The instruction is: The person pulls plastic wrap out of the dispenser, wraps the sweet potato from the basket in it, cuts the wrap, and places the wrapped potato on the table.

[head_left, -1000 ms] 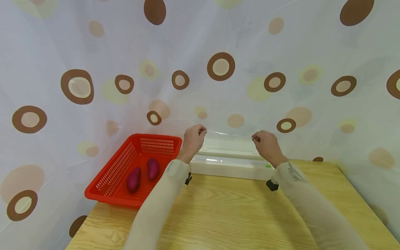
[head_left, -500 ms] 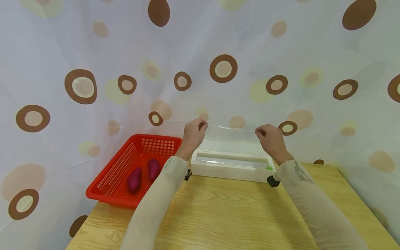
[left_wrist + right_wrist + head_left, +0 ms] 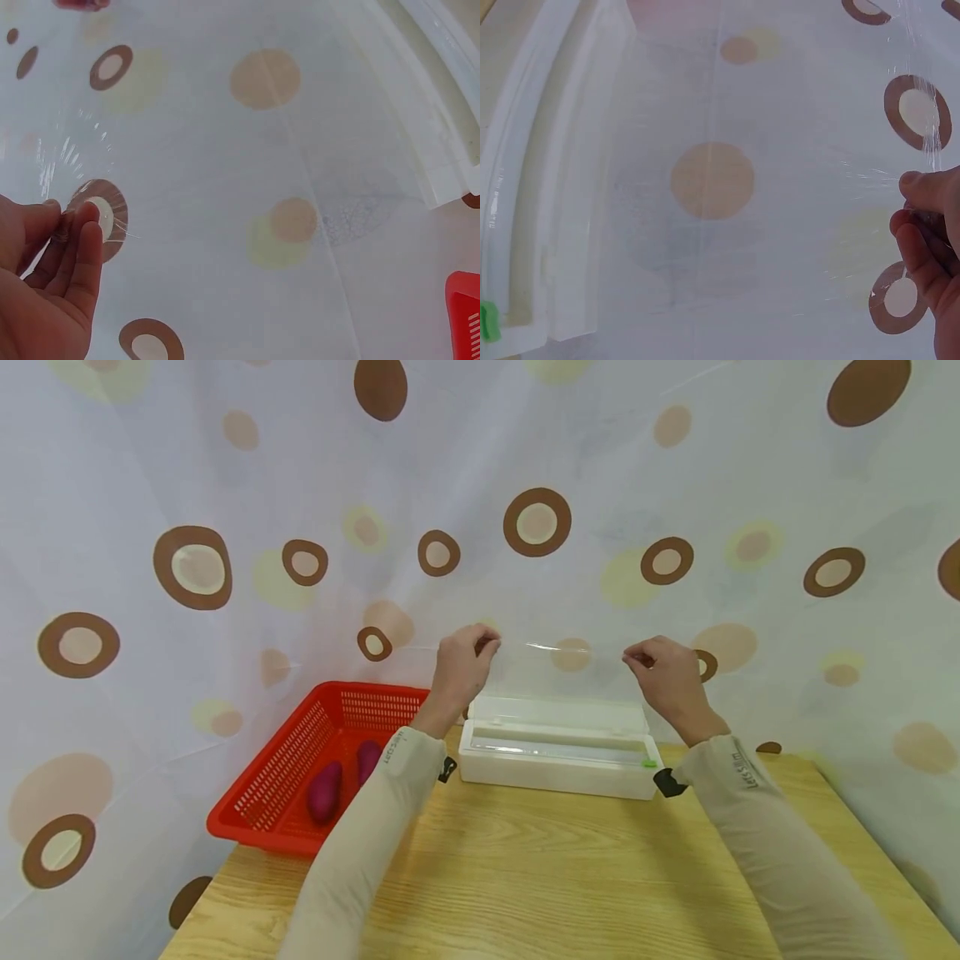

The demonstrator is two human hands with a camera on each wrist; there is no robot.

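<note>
A white cling-film dispenser box (image 3: 555,767) lies open at the back of the wooden table (image 3: 570,877). A clear sheet of film (image 3: 564,677) rises from it. My left hand (image 3: 486,646) pinches the sheet's upper left corner and my right hand (image 3: 632,660) pinches its upper right corner, both held above the box. In the left wrist view the left hand (image 3: 66,223) pinches the crinkled film edge (image 3: 82,150). In the right wrist view the right hand (image 3: 919,214) does the same, with the box (image 3: 525,187) at the left.
A red plastic basket (image 3: 288,752) stands left of the box with two purple sweet potatoes (image 3: 324,792) in it. A spotted white curtain (image 3: 225,485) hangs close behind and around the table. Bare tabletop lies in front of the box.
Both hands have risen, drawing the film higher out of the dispenser. The sheet between them stands taller than before.
</note>
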